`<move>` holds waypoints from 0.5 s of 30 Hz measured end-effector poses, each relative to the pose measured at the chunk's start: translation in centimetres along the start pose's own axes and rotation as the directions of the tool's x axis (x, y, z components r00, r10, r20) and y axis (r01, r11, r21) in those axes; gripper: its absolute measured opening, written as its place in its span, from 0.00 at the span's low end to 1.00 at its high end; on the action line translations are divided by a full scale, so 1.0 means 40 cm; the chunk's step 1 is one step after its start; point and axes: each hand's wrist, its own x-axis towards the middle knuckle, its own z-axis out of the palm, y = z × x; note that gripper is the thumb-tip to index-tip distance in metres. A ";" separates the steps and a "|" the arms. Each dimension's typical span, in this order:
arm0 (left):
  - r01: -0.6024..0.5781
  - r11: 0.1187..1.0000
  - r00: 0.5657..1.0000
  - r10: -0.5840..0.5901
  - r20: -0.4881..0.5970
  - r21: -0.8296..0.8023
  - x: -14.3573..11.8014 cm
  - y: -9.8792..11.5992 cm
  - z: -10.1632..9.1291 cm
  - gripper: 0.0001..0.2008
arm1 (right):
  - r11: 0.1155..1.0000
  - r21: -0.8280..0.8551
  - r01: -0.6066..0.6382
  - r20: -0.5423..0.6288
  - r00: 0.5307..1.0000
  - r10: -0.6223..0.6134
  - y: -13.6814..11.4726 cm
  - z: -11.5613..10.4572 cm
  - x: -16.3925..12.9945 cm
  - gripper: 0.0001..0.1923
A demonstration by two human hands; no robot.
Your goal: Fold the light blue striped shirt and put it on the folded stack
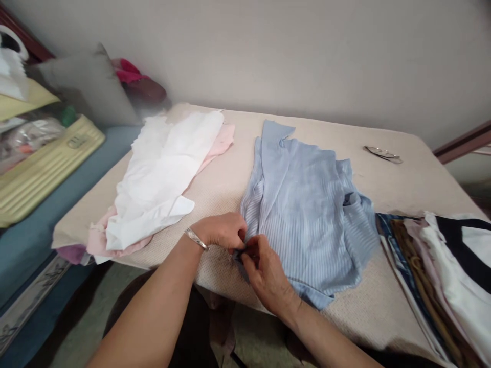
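Note:
A light blue striped shirt (303, 204) lies spread on the beige cloth-covered surface before me. At its near left corner, my left hand (226, 231) is closed with fingertips pinching the fabric edge; a silver bracelet is on that wrist. My right hand (266, 271) meets it there, thumb and fingers pinched on the same corner of the shirt. The pinched bit of cloth is partly hidden by the fingers. One sleeve of the shirt is bunched on its right side.
White garments (161, 168) lie over pink cloth (218, 145) on the left. Eyeglasses (383, 154) rest at the back right. Several folded clothes (441, 266) overlap at the near right. A yellow container (49, 168) and a grey cushion (90, 84) stand at the far left.

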 end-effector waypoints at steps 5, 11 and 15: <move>-0.023 0.986 0.993 0.041 0.107 -0.163 -0.001 -0.010 -0.002 0.10 | 0.994 -0.096 0.044 -0.002 0.999 -0.044 0.002 0.003 -0.011 0.02; -0.024 0.991 0.987 0.045 0.153 -0.133 0.009 -0.010 0.014 0.08 | 0.950 -0.312 0.000 -0.048 0.999 -0.016 0.013 -0.016 -0.004 0.06; 0.019 0.996 0.987 -0.004 0.160 -0.088 0.010 -0.005 0.019 0.08 | 0.908 -0.408 0.090 0.026 0.996 -0.087 0.014 -0.024 0.005 0.15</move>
